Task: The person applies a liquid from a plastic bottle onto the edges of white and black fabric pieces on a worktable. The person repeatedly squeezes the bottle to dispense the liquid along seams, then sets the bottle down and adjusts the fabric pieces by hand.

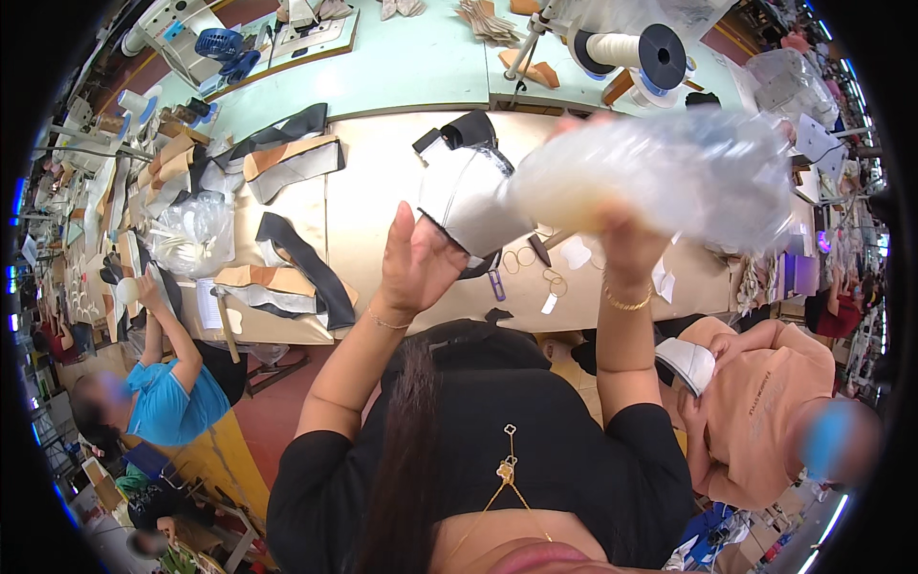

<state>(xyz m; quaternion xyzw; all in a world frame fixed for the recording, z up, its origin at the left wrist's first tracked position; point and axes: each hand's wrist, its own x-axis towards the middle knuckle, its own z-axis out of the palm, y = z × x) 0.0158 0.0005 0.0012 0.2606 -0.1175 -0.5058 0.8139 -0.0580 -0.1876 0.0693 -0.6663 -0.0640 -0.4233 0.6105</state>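
Note:
My left hand (421, 263) is raised over the table, thumb and fingers apart, its fingertips against the lower edge of a silver-grey shoe upper (473, 196) with dark lining. Whether they bear any of its weight I cannot tell. A large clear plastic bag (669, 177), smeared by motion, is up in the air to the right, its near end overlapping the upper. My right hand (631, 239) is closed on the bag's underside, its fingers partly hidden by plastic. A blurred skin-coloured patch shows at the bag's far edge. Black pieces (469, 129) lie just beyond the upper.
Tan, grey and black cut pieces (287, 287) and a plastic bag of pale parts (196, 234) lie at left. Yellowish loops (524, 256) lie near my hands. A thread spool (626, 50) stands far right. Co-workers sit left (172, 383) and right (765, 411), the latter holding a white upper (687, 364).

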